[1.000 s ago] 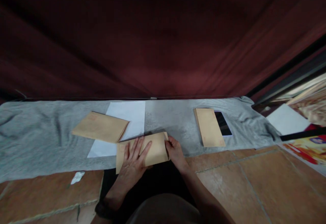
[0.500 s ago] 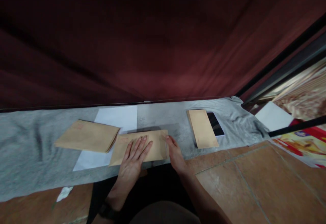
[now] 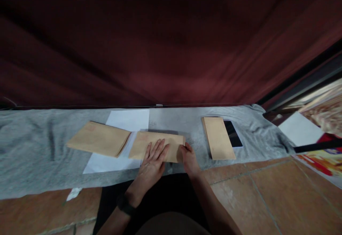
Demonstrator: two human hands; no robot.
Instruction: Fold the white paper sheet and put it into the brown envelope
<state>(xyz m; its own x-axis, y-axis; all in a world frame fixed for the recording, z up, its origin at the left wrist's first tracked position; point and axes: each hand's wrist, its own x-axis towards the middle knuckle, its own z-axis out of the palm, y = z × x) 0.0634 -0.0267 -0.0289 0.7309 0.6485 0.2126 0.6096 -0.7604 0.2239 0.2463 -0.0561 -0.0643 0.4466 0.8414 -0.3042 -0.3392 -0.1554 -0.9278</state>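
Observation:
A brown envelope (image 3: pixel 149 144) lies flat on the grey cloth (image 3: pixel 40 149) in front of me. My left hand (image 3: pixel 153 158) rests on it with the fingers stretched out flat. At the envelope's right end my right hand (image 3: pixel 189 158) grips the edge with curled fingers. A stack of brown envelopes (image 3: pixel 97 138) lies just to the left, partly over a white sheet of paper (image 3: pixel 121 135).
Another stack of brown envelopes (image 3: pixel 218 137) lies to the right, beside a dark phone (image 3: pixel 233 134). A dark red curtain (image 3: pixel 160 42) hangs behind the cloth. Orange floor tiles (image 3: pixel 267 188) lie at the front right, a white paper scrap (image 3: pixel 74 193) at the front left, loose papers (image 3: pixel 300 129) at far right.
The envelope under my hands has slid away from me and lies flatter on the cloth, closer to the left stack. Both hands moved forward with it.

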